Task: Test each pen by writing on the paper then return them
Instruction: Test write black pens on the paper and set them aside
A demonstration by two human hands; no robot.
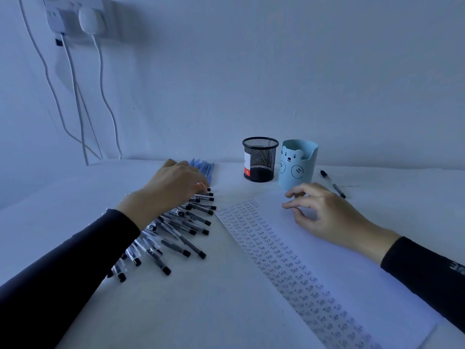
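Pens (181,230) first: the whole black-capped pile is fanned out on the table (201,306) under my left hand and back along my wrist and sleeve, with the caps pointing toward the paper. My left hand (173,182) is palm down over the far end of that pile, fingers bent down onto the pens there. The fingertips are buried among the caps, so honestly I can't tell if I'm pinching one or only touching them. Just past my knuckles lies a small bunch of blue pens (204,167), flat on the table.

Between my two hands is the paper (347,268), with columns of "Test" scribbles (276,260) running down the side nearest my left hand. Beyond the gap between my hands stands a black mesh cup (260,159), and touching or nearly touching it, a light blue bear cup (297,165), just past my right fingertips.

My right hand (324,210) is over the blank part of the paper, loose, fingers half curled, nothing in it. One more black-capped pen (332,184) lies by itself on the table, beyond that hand and a bit to its right.
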